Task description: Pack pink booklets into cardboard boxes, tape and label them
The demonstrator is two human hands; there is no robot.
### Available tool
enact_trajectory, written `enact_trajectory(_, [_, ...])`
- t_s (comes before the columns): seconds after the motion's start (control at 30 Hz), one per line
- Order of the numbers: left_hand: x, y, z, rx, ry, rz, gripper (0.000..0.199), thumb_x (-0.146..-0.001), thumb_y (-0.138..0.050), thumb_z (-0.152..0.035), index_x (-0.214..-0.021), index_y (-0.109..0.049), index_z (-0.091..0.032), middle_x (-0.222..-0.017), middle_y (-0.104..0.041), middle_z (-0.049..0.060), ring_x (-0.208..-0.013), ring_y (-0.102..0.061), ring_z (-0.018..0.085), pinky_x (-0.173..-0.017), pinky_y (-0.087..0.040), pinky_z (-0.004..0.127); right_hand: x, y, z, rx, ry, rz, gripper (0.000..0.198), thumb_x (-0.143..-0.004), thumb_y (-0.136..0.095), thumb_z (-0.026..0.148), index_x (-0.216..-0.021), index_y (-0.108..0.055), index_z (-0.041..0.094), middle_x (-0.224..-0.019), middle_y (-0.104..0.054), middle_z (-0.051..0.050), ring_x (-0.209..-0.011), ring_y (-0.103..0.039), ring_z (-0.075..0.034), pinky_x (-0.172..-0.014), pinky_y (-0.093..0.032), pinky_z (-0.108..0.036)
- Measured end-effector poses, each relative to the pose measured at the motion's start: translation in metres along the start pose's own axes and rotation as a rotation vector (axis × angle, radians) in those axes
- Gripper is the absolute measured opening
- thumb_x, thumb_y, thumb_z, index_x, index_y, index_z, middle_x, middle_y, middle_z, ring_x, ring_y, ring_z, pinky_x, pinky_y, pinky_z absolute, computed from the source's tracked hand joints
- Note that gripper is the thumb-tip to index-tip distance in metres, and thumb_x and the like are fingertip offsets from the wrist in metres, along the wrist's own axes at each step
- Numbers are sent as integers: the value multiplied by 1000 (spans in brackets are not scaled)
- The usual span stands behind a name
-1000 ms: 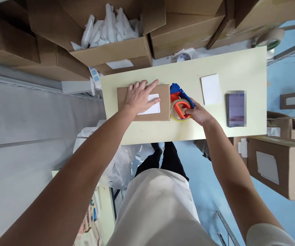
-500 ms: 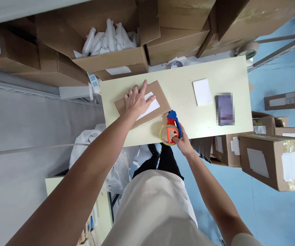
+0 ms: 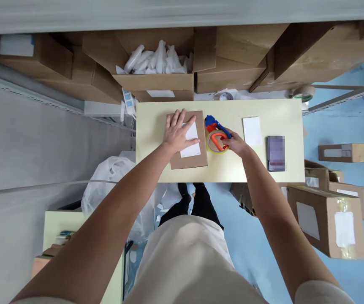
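Note:
A closed cardboard box (image 3: 188, 162) lies on the pale yellow table (image 3: 150, 126), with a white label (image 3: 192, 145) on its top. My left hand (image 3: 177, 133) rests flat on the box with fingers spread, partly over the label. In my right hand (image 3: 235, 142) is a red and blue tape dispenser (image 3: 215, 126), its fingers wrapped round the handle. The dispenser's blue head is close to the box's right side; whether it touches I cannot tell.
To the right on the table lie a stack of white paper (image 3: 252, 131) and a blurred purple item (image 3: 275, 154). Behind stands an open carton (image 3: 156, 80) of white wrapped pieces. Several cartons (image 3: 327, 219) stand at the right, and white plastic bags (image 3: 106, 173) at the left.
The box has turned and now lies square with the table. My right hand has carried the tape dispenser up along the box's right side. My view has also shifted.

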State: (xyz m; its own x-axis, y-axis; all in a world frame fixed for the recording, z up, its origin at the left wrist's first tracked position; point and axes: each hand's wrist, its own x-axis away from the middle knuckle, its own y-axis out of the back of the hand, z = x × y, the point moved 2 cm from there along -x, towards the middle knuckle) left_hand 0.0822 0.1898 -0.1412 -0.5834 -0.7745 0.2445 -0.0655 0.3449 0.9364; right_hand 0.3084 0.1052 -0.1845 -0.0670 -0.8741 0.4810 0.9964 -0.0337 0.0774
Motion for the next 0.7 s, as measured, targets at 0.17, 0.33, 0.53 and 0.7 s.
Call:
enact_trajectory(0.17, [3, 2, -4, 8, 38, -3, 95, -72, -57, -66, -149, -17, -28, -158, -5, 9, -143, 1, 37, -111, -1, 58, 98, -1, -50, 11, -94, 30, 67, -64, -61, 10, -129, -52, 21, -113, -65, -6, -94, -61, -23, -81, -52, -36])
enact_trajectory(0.33, [1, 4, -11, 16, 111, -39, 90, -75, -51, -66, -149, -17, -27, -157, -10, 11, -143, -2, 37, -110, -6, 59, 160, -44, -96, -68, -181, -60, 77, -63, -49, 15, -139, -39, 22, -112, -65, -7, -94, -62, -22, -82, -52, -38])
enact_trajectory(0.53, [29, 0, 4, 28, 398, -124, 90, -74, -48, -69, -147, -21, -23, -150, -25, 20, -136, -21, 43, -101, -23, 61, 106, -39, -76, -155, -109, -196, 71, -65, -49, 21, -135, -38, 24, -114, -62, -7, -98, -61, -22, -80, -53, -36])
enact_trajectory(0.7, [43, 8, 10, -22, 307, -155, 93, -71, -55, -67, -142, -31, -14, -151, -20, 23, -139, -13, 42, -106, -17, 57, 27, 4, -26, 13, -63, -3, 56, -70, -63, 21, -124, -49, 21, -107, -65, -7, -86, -62, -21, -72, -54, -37])
